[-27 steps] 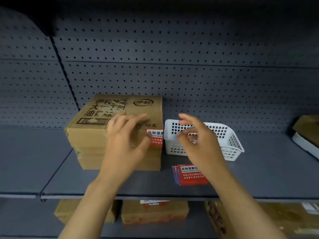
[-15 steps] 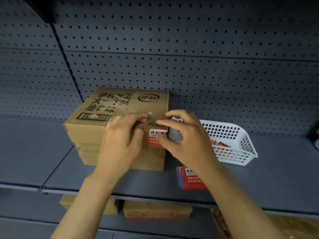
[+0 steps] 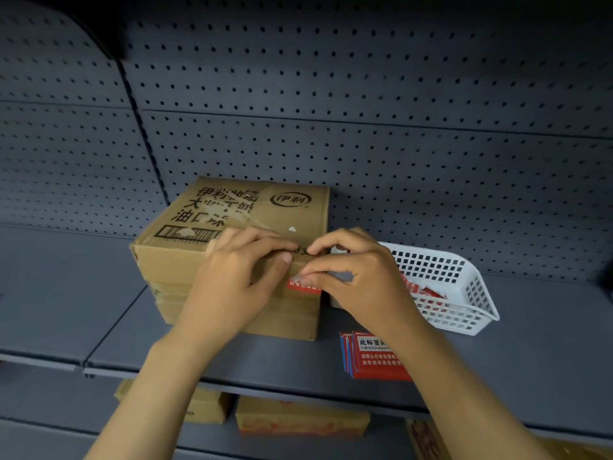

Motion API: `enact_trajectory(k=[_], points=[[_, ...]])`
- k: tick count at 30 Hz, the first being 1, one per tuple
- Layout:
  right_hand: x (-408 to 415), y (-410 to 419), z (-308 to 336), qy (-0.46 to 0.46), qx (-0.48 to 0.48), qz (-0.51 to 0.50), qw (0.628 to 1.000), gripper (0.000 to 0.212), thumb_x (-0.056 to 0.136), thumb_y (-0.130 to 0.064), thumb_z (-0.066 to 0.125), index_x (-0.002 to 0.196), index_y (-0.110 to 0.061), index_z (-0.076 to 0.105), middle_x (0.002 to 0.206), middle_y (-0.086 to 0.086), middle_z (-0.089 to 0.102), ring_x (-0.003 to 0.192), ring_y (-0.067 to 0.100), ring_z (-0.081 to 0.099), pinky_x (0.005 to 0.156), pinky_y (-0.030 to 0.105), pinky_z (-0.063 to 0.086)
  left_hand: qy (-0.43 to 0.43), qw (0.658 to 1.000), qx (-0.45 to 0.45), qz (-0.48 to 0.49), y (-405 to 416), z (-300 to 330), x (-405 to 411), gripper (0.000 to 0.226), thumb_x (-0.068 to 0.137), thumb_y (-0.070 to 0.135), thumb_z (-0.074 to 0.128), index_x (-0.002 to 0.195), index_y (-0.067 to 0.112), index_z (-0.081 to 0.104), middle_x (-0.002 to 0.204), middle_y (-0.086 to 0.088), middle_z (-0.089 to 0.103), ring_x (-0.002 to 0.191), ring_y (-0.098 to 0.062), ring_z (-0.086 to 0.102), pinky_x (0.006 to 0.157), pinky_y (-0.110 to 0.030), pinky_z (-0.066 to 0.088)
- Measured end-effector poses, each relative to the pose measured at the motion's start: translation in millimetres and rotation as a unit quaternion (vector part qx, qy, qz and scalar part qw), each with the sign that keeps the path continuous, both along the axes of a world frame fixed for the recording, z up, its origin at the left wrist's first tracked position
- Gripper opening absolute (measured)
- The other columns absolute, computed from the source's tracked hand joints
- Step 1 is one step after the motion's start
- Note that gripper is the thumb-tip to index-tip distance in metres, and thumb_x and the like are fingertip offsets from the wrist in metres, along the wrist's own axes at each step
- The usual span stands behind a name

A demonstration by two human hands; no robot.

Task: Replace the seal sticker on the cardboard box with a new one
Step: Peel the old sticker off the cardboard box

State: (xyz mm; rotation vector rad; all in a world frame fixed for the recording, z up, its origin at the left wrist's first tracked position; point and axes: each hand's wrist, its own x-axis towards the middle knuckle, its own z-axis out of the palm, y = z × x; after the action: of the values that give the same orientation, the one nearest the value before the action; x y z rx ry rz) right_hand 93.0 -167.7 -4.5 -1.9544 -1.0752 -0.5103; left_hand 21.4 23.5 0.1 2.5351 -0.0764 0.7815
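Grey pegboard shelf (image 3: 530, 343); cardboard box (image 3: 232, 227) on it, seal sticker (image 3: 303, 285) on its front right corner. Left hand (image 3: 238, 280) flat on box; right hand (image 3: 358, 280) fingertips pinching sticker. White basket (image 3: 464, 293) right of box, sticker stack (image 3: 371, 360) in front.

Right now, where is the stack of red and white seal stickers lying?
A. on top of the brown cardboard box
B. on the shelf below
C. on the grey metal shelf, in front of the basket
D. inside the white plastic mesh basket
C: the stack of red and white seal stickers lies flat on the grey metal shelf, in front of the white plastic mesh basket, beside the brown cardboard box.
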Motion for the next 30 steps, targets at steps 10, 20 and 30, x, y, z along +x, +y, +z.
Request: enact_trajectory(k=[10,20,30], points=[[7,-18,5,0.07,0.025,0.073,0.995,0.024,0.076,-0.045,0.075,0.082,-0.024,0.084,0.095,-0.018,0.078,0.108,0.013,0.064,0.093,0.033,0.053,0.016,1.0,-0.02,0.004,2,4,0,0.03,0.091,0.052,0.049,0.108,0.044,0.072,0.105,0.026,0.065,0.107,-0.012,0.054,0.097,-0.046,0.043],[4,-47,26,0.142,0.032,0.082,0.986,0.006,0.073,-0.039,0.075,0.077,-0.043,0.074,0.108,-0.021,0.076,0.119,0.003,0.06,0.095,0.013,0.048,0.013,0.999,-0.031,0.007,-1,6,-2,0.03,0.089,0.054,0.048,0.104,0.046,0.072,0.101,0.036,0.059,0.103,-0.003,0.049,0.097,-0.037,0.039],[-7,-61,45,0.21,0.023,0.005,0.977,0.006,0.068,-0.039,0.079,0.072,-0.043,0.078,0.104,-0.022,0.069,0.102,-0.007,0.066,0.086,0.002,0.043,-0.002,0.988,-0.137,-0.078,-34,40,-7,0.036,0.079,0.069,0.057,0.103,0.049,0.073,0.107,0.03,0.065,0.118,0.002,0.053,0.094,-0.009,0.036]])
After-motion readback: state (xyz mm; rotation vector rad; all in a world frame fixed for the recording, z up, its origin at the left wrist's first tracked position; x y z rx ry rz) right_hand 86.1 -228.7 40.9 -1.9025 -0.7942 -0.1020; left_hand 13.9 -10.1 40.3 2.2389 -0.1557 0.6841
